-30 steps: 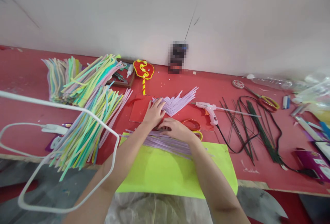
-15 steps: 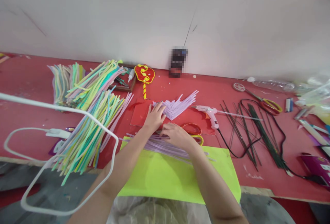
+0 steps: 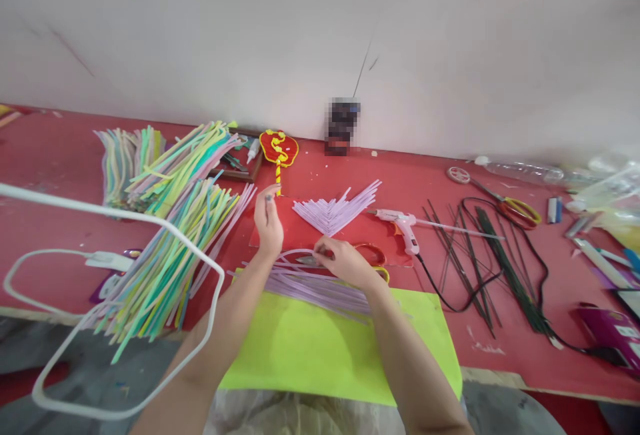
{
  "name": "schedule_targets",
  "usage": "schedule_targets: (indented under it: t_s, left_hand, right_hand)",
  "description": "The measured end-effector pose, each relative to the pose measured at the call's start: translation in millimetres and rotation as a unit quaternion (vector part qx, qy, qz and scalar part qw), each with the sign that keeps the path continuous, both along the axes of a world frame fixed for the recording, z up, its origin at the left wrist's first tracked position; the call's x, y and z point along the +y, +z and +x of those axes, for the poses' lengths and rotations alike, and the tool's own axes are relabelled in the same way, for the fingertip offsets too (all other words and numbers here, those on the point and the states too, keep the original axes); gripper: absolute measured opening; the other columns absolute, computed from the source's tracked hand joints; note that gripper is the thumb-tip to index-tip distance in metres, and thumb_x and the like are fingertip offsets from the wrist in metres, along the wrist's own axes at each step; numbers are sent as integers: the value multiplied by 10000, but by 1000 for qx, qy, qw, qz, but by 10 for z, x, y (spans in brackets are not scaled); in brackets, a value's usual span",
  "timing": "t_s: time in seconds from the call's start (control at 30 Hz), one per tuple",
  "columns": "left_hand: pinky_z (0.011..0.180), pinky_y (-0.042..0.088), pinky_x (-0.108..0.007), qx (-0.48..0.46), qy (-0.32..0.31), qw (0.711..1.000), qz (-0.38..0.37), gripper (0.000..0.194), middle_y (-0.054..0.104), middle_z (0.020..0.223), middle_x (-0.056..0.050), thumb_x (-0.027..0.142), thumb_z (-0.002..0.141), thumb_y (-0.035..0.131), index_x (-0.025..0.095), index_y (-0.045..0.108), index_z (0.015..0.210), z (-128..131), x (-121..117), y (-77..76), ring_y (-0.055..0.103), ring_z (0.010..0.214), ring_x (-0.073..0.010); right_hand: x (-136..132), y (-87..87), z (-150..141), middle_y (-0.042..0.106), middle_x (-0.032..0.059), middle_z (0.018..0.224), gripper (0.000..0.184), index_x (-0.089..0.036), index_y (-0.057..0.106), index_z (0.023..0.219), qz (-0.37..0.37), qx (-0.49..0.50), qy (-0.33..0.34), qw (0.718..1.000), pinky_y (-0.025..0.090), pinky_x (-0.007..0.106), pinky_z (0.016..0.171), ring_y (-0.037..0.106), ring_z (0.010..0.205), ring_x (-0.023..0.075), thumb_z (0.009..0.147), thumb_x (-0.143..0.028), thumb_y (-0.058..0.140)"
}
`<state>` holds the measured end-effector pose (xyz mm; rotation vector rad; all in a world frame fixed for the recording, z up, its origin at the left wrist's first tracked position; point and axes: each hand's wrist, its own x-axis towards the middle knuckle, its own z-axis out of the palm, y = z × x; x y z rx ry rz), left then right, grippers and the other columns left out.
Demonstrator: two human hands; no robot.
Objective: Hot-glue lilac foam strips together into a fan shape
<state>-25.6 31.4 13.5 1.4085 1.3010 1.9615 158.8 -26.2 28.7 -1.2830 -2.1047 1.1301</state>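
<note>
On a red board [image 3: 387,248], lilac pipe cleaners lie side by side in a V-shaped fan [image 3: 333,213]. My left hand [image 3: 270,223] is lifted at the board's left edge, fingers stretched upward and holding nothing. Just below the fan, the fingertips of my right hand [image 3: 343,261] are pinched on the end of a lilac pipe cleaner [image 3: 294,252], which curves away to the left. Beneath it, a loose bunch of lilac pipe cleaners [image 3: 320,291] lies across a lime-green sheet [image 3: 325,355]. Scissors [image 3: 373,253] with red and yellow handles are partly hidden by my right hand.
A pink glue gun [image 3: 405,221] rests right of the fan, near dark green stems [image 3: 515,275] and more scissors [image 3: 520,211]. Coloured pipe cleaners [image 3: 170,255] are heaped left, behind a white tube frame [image 3: 217,301]. A red-and-yellow fan-shaped ornament [image 3: 279,149] lies behind.
My left hand has left the lilac fan and moved left, its fingers now raised. My right hand has stayed close to its place, and a curved lilac pipe cleaner now shows at its fingertips.
</note>
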Motion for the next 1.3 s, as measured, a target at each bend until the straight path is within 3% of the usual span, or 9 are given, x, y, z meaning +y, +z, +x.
schedule_targets:
  t_s: [0.13, 0.27, 0.4, 0.53, 0.63, 0.87, 1.1, 1.3]
  left_hand:
    - [770, 508, -291, -204, -47, 976, -61, 311, 661, 890, -79, 400, 892, 423, 155, 599, 969, -71, 100, -67, 646, 804, -152]
    - [705, 513, -274, -284, -149, 935, -151, 260, 650, 693, -39, 363, 828, 505, 140, 630, 875, -91, 146, -91, 638, 674, -134]
    - [706, 518, -288, -182, -276, 926, -182, 260, 690, 804, -52, 350, 777, 612, 155, 672, 938, 5, 32, -36, 635, 691, -142]
    - [858, 484, -320, 5, -403, 890, -211, 352, 661, 1105, -100, 370, 750, 672, 180, 681, 1046, 181, -139, 0, 623, 961, -205]
    - [924, 449, -332, 49, -404, 889, -208, 337, 658, 1102, -107, 417, 761, 658, 172, 704, 987, 278, -212, -2, 590, 1052, -227]
    - [775, 488, -279, 44, -382, 905, -184, 299, 664, 953, -85, 446, 773, 635, 164, 718, 828, 261, -196, 0, 610, 909, -189]
    - [785, 463, -287, 23, -347, 919, -185, 315, 660, 828, -66, 455, 752, 641, 142, 673, 737, 269, -180, -55, 598, 834, -174]
    - [709, 442, -264, 16, -318, 923, -215, 272, 621, 698, -22, 414, 737, 646, 147, 646, 689, 257, -178, -46, 572, 717, -153]
  right_hand:
    - [7, -4, 4, 668, -22, 721, 72, -217, 541, 842, -14, 93, -43, 995, 432, 259, 688, 593, 669, 129, 854, -287, 529]
    - [24, 31, 26, 660, -6, 678, 157, -212, 517, 814, -7, 200, -131, 971, 447, 261, 635, 593, 626, 136, 829, -357, 574]
    - [72, 7, 23, 674, 11, 682, 201, -213, 503, 813, 1, 312, -200, 929, 476, 296, 704, 633, 680, 159, 804, -378, 617]
    - [113, -75, 1, 678, 17, 711, 235, -205, 531, 820, -13, 328, -220, 918, 492, 297, 697, 640, 688, 164, 775, -405, 645]
    - [129, -131, -10, 688, 30, 787, 241, -198, 560, 803, -23, 306, -227, 924, 492, 291, 709, 643, 738, 170, 752, -411, 659]
    - [130, -202, -55, 672, 14, 740, 229, -192, 603, 802, -41, 269, -204, 940, 470, 280, 690, 625, 700, 165, 766, -418, 610]
    - [114, -144, -64, 649, 5, 736, 263, -180, 609, 827, -39, 209, -174, 962, 424, 254, 641, 569, 662, 143, 786, -437, 571]
    - [78, -108, -34, 459, -46, 533, 360, -185, 531, 560, -6, 97, -115, 989, 342, 231, 554, 401, 537, 103, 793, -457, 572]
